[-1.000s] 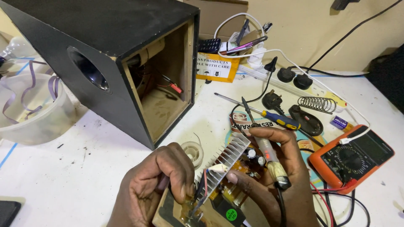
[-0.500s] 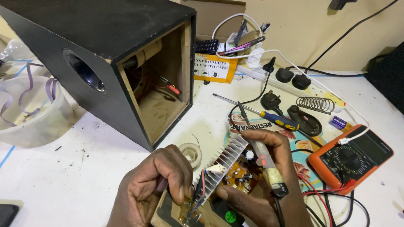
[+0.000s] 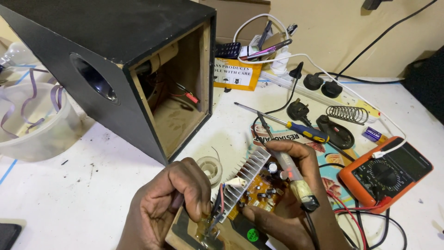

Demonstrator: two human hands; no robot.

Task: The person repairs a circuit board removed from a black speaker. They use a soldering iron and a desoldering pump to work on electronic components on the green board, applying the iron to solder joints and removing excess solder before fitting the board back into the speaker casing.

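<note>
Left hand (image 3: 173, 201) pinches wires (image 3: 217, 203) beside the amplifier board (image 3: 256, 187); right hand (image 3: 296, 185) grips a soldering iron (image 3: 289, 169), as before. Open tabletop (image 3: 69, 194) lies leftward; speaker cabinet (image 3: 115, 60) crowds ahead.

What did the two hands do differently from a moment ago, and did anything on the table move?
Hardly anything changed. The right hand still holds the soldering iron over the brown circuit board with its ribbed silver heatsink, tip angled slightly differently. The left hand still pinches the thin red and black wires at the board's edge. The black wooden speaker box, orange multimeter and blue-and-yellow screwdriver stayed put.
</note>
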